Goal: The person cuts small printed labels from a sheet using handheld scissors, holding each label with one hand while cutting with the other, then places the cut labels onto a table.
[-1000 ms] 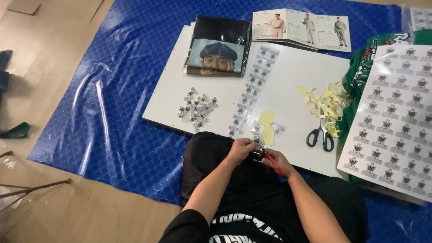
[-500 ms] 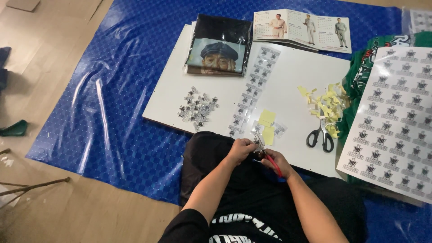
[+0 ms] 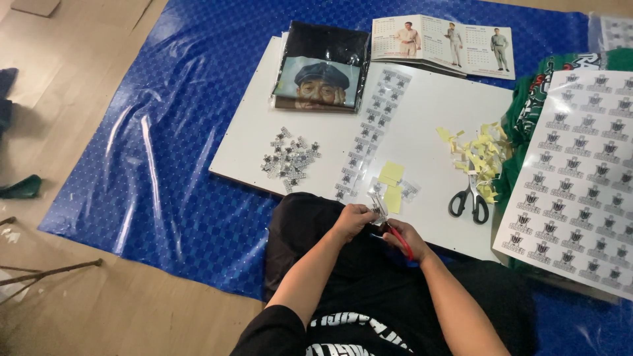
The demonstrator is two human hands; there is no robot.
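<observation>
The person sits on the floor at the near edge of a flat white board (image 3: 422, 118), the surface that lies on a shiny blue plastic sheet (image 3: 171, 165). The left hand (image 3: 353, 219) pinches a small clear strip of printed stickers (image 3: 377, 206) between thumb and fingers, its grip closed narrowly on the strip just above the person's black-clothed lap. The right hand (image 3: 402, 238) is wrapped around a pair of red-handled scissors (image 3: 395, 237), its grip closed on the handles; the blades point toward the strip and meet it, though whether they are cutting is too small to tell.

Just beyond the hands, on the surface, lie two pale yellow paper squares (image 3: 392, 179), and a long column of clear sticker strips (image 3: 369, 132) runs away from the person up the board. To the left of that column sits a loose heap of small cut-out stickers (image 3: 290, 160). To the right rests a pair of black-handled scissors (image 3: 469, 201), touching a scatter of yellow paper scraps (image 3: 480, 155).

At the far edge of the board lies a black folded garment in a clear bag (image 3: 322, 66), with an open booklet showing three standing figures (image 3: 443, 43) beside it. On the right, a large white sheet of uncut stickers (image 3: 580, 171) overlaps some green cloth (image 3: 527, 115).
</observation>
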